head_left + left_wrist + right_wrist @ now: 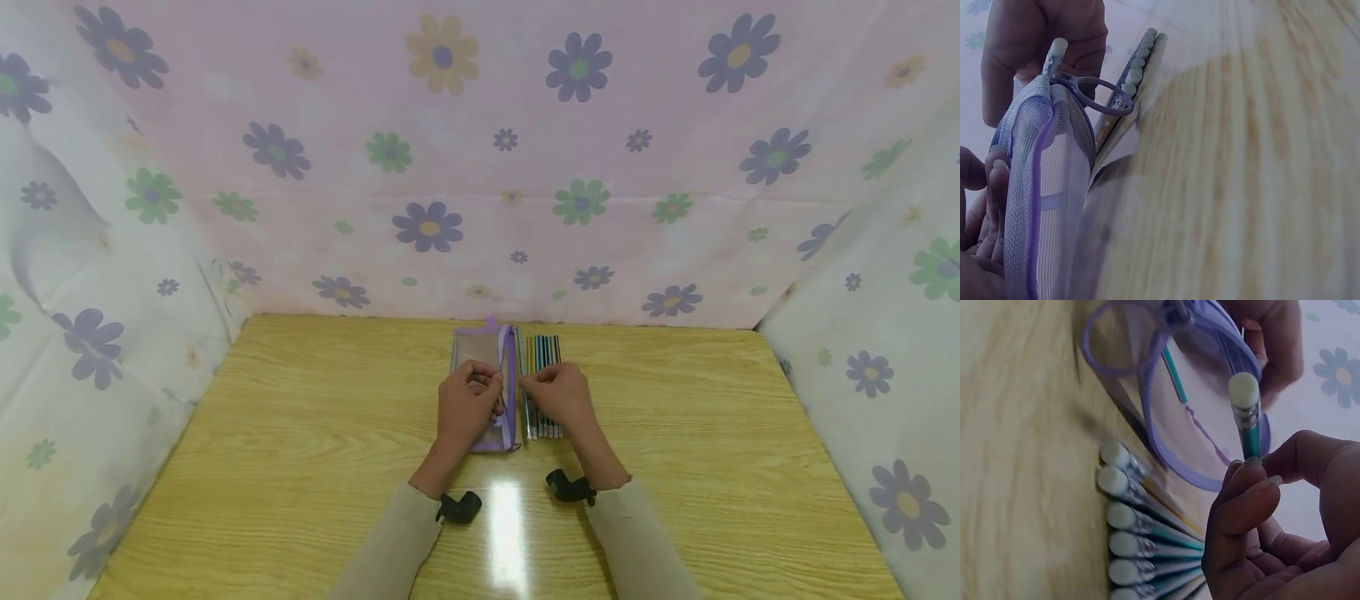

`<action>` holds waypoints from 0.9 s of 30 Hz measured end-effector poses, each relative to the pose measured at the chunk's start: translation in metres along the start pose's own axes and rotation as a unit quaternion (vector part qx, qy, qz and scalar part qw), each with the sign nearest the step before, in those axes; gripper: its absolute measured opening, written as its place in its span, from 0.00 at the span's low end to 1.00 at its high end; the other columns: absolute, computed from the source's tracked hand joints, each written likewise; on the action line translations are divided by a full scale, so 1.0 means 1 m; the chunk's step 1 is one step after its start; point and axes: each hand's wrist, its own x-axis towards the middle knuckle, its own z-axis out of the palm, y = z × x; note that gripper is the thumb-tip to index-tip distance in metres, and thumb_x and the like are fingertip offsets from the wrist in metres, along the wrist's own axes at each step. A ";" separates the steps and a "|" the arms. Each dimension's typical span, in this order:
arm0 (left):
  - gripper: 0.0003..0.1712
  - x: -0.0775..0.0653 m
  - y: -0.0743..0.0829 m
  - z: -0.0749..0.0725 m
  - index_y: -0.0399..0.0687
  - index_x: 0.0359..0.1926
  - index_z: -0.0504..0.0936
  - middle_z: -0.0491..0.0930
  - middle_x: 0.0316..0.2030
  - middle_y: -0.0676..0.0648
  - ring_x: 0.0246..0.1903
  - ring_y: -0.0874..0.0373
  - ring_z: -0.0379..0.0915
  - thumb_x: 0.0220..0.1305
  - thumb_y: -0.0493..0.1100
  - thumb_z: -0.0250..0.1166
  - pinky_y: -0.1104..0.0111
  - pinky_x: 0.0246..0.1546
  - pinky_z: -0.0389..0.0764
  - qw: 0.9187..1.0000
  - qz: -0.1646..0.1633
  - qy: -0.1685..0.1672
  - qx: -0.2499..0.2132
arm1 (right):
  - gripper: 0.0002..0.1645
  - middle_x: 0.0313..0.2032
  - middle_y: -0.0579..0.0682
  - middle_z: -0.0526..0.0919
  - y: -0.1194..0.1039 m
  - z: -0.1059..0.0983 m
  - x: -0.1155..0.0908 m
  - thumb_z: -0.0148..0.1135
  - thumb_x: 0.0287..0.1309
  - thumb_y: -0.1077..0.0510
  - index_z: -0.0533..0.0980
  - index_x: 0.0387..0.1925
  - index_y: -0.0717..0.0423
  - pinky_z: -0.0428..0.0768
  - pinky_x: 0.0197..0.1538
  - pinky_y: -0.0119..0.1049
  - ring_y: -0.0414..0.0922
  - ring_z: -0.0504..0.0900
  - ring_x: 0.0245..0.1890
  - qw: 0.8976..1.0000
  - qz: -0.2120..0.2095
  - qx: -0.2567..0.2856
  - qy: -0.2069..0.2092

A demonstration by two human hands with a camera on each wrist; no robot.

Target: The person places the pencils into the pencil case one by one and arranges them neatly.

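A purple-edged mesh pencil case (462, 343) lies on the table with its zipped mouth held apart. My left hand (467, 407) pinches the case by the edge of its opening. Beyond the opening, my right hand (559, 393) pinches a teal pencil (1251, 440) between thumb and fingers, its white eraser pointing up toward the wrist camera. This pencil overlaps the mouth of the case in the right wrist view. Through the opening shows another teal pencil (1174, 376) inside. A round purple zipper pull (1099, 95) hangs at the near end of the case.
Several pencils (1147, 544) with white erasers lie side by side in a row on the table, just right of the case and partly under my right hand in the head view. The wood-grain table (315, 417) meets a flowered cloth (480, 167) at its back edge.
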 end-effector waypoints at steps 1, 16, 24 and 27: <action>0.03 0.000 0.000 0.000 0.41 0.40 0.85 0.86 0.29 0.42 0.14 0.56 0.80 0.70 0.36 0.70 0.65 0.14 0.84 1.000 0.000 0.001 -0.002 | 0.10 0.21 0.51 0.86 0.000 0.001 0.000 0.69 0.61 0.57 0.89 0.32 0.61 0.81 0.25 0.34 0.45 0.83 0.21 1.000 0.000 0.002 0.000; 0.03 -0.001 0.001 0.002 0.39 0.40 0.85 0.85 0.28 0.43 0.14 0.57 0.80 0.70 0.36 0.70 0.65 0.14 0.84 1.000 0.000 0.004 -0.013 | 0.10 0.23 0.53 0.87 0.000 0.017 -0.002 0.68 0.61 0.58 0.88 0.31 0.61 0.83 0.22 0.34 0.47 0.84 0.20 0.999 0.005 0.038 0.013; 0.03 -0.002 0.001 0.001 0.39 0.42 0.85 0.85 0.30 0.42 0.15 0.55 0.81 0.72 0.36 0.69 0.65 0.14 0.84 1.000 0.011 -0.004 -0.024 | 0.10 0.22 0.53 0.86 0.002 0.023 -0.002 0.68 0.62 0.59 0.87 0.33 0.63 0.87 0.23 0.38 0.46 0.85 0.18 0.998 -0.004 0.056 -0.003; 0.02 -0.003 0.001 0.000 0.41 0.41 0.86 0.85 0.31 0.42 0.15 0.56 0.80 0.72 0.36 0.69 0.66 0.14 0.84 1.000 0.011 -0.006 -0.027 | 0.10 0.22 0.52 0.86 0.002 0.024 -0.002 0.68 0.63 0.59 0.87 0.34 0.64 0.88 0.24 0.38 0.45 0.86 0.19 0.998 -0.005 0.057 -0.007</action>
